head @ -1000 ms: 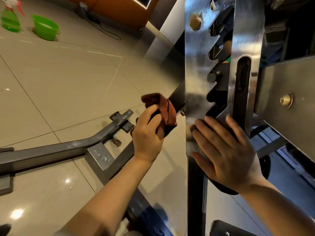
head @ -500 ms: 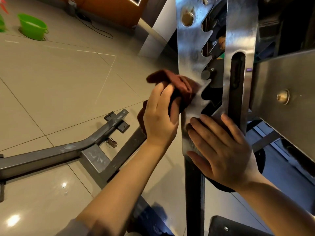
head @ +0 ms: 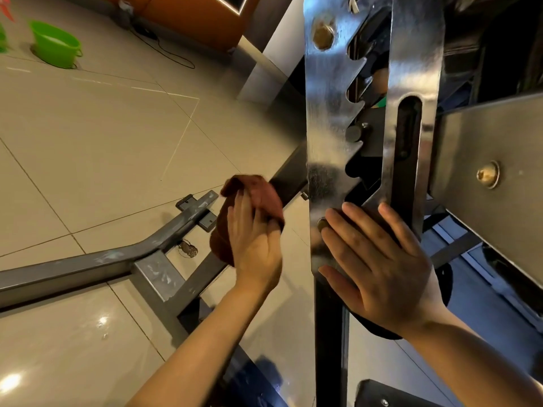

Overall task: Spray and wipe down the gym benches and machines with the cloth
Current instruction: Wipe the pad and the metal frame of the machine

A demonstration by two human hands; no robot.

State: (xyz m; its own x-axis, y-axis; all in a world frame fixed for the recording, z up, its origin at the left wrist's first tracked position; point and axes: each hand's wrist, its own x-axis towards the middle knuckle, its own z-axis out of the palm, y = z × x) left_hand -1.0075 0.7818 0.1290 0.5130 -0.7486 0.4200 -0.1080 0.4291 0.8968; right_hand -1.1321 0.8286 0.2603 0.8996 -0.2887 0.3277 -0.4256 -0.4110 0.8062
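A shiny notched steel plate [head: 326,118] of the bench's back adjuster stands upright in the middle of the view. My right hand [head: 379,265] lies flat against its lower end, fingers straight and spread. My left hand [head: 254,242] holds a bunched dark red cloth [head: 258,190] just left of the plate, a short gap away from the metal. The fingers press the cloth from behind, and part of it is hidden by the hand. A sliver of the green spray bottle [head: 2,39] shows at the far left edge.
The bench's grey floor frame [head: 88,268] runs left across the tiled floor. A green bucket [head: 55,48] stands at the far left, with a black cable [head: 164,51] beyond it. A grey panel with a brass bolt [head: 487,174] sits on the right.
My left hand has dropped down and left with the cloth, coming off the notched plate it was rubbing half a second ago. My right hand stays on the plate's lower end.
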